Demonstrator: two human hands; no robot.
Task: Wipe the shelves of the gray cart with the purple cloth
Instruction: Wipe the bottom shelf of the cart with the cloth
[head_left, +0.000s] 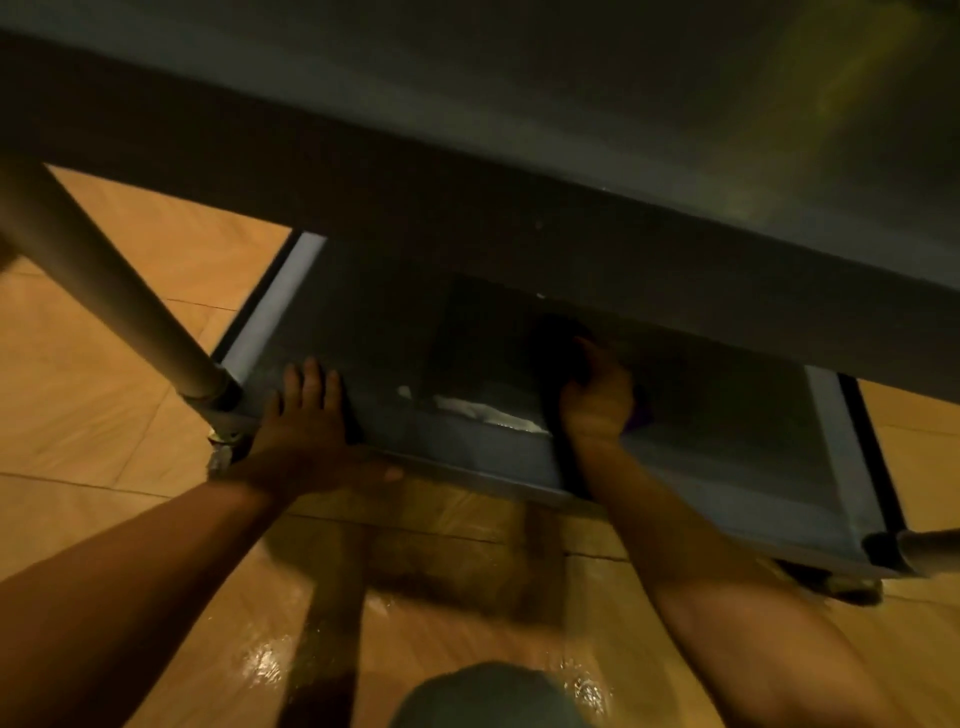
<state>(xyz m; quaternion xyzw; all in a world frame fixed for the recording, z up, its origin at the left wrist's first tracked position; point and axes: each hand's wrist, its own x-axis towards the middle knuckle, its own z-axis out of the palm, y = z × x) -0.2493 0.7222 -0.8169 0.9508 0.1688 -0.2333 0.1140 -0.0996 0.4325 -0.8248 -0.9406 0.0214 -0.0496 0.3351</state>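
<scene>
I look down at the gray cart's bottom shelf (727, 467), seen under a wider upper shelf (519, 130) that fills the top of the view. My right hand (597, 400) is closed on the purple cloth (639, 418) and presses it on the bottom shelf near its middle; only a small purple edge shows beside the fingers. My left hand (306, 426) grips the shelf's front rim at the left, fingers over the edge and thumb below. A pale streak (483, 410) lies on the shelf between my hands.
A metal post (119, 291) rises from the cart's front left corner, with a caster (221, 457) under it. Another caster (852, 590) sits at the front right. Glossy wooden floor (130, 364) surrounds the cart. My knee (488, 696) shows at the bottom.
</scene>
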